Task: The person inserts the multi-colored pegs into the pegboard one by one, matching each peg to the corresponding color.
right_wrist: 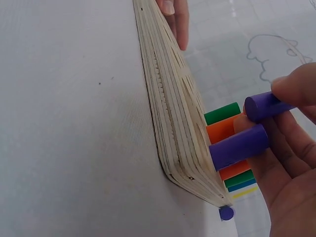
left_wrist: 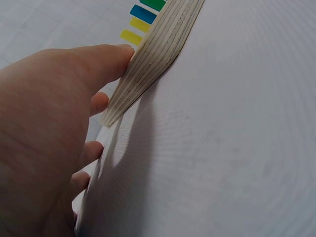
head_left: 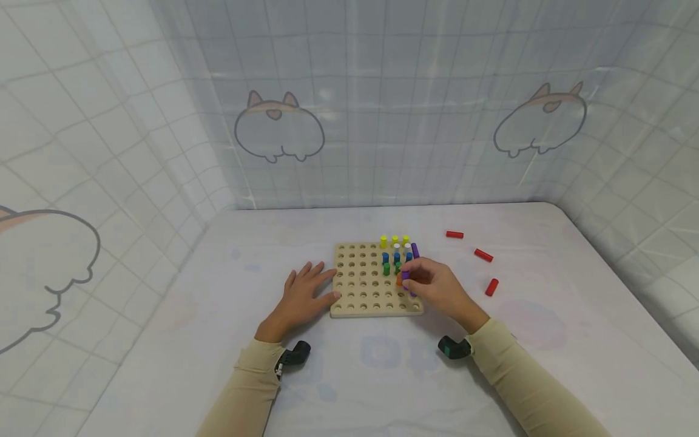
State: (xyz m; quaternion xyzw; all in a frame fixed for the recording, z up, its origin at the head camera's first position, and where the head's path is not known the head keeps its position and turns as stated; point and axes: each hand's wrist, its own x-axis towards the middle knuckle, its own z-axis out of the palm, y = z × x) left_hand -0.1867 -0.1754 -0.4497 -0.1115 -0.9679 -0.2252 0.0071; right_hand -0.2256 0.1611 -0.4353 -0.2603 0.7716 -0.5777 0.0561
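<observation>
A square wooden pegboard (head_left: 377, 314) with rows of holes lies flat on the table. My right hand (head_left: 437, 285) pinches a purple peg (right_wrist: 264, 106) between thumb and fingers, just above the board's right side. Close by, another purple peg (right_wrist: 239, 147) stands in the board. Yellow pegs (head_left: 384, 241), white pegs (head_left: 397, 248), blue pegs (head_left: 385, 258), green pegs (head_left: 386, 269) and orange pegs (right_wrist: 224, 129) stand there too, the orange partly hidden by my hand. With fingers spread, my left hand (head_left: 301, 298) rests at the board's left side, its thumb touching the edge.
Red pegs (head_left: 483, 255) lie scattered on the table to the right of the board. One purple peg (head_left: 415, 250) lies beside the board's far right edge. White tiled-pattern sheeting (head_left: 371, 133) surrounds the table at the back and sides.
</observation>
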